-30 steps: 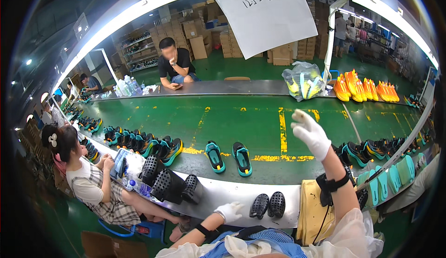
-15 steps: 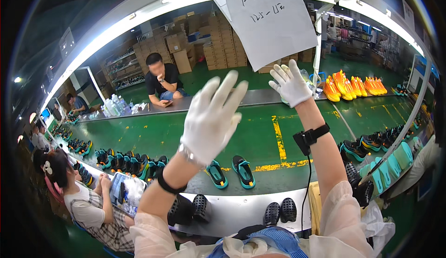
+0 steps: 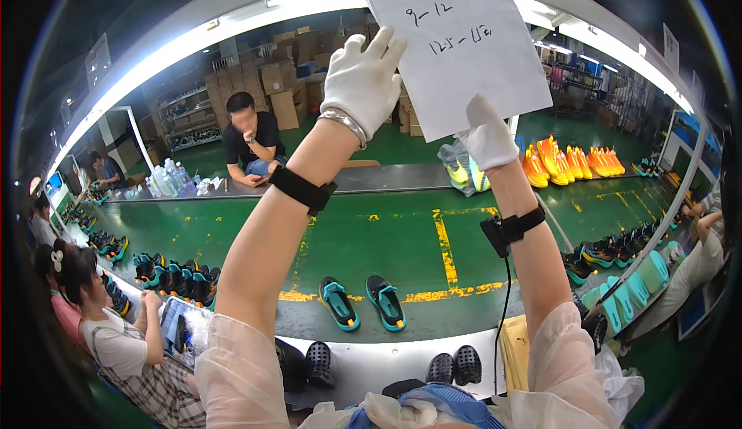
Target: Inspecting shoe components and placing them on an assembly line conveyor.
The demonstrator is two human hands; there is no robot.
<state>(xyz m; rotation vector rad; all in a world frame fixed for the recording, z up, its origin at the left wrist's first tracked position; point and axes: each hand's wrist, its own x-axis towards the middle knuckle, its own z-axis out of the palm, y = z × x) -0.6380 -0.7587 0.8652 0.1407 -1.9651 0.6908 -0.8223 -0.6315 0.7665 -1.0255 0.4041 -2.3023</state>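
A white sheet of paper point(image 3: 479, 58) with handwriting hangs in front of me at the top. My left hand point(image 3: 363, 81), in a white glove, is raised beside the sheet's left edge, its fingers apart and holding nothing. At the sheet's lower edge, my gloved right hand point(image 3: 492, 139) has closed on the paper; some of its fingers are hidden. Below my arms, a pair of black and teal sneakers, a left shoe point(image 3: 339, 305) and a right shoe point(image 3: 386, 303), stands on the green conveyor belt point(image 3: 379, 236).
Black perforated clogs point(image 3: 467, 365) rest on the white ledge point(image 3: 371, 359) nearest me. Rows of sneakers point(image 3: 176, 278) line the left, orange shoes point(image 3: 572, 162) the far right, and teal insoles point(image 3: 634, 291) the near right. One person sits across the belt, others sit left.
Both hands have risen toward the sheet. My left hand moved up to its left edge, and my right hand's spread fingers closed at its lower edge. The view has tilted upward slightly.
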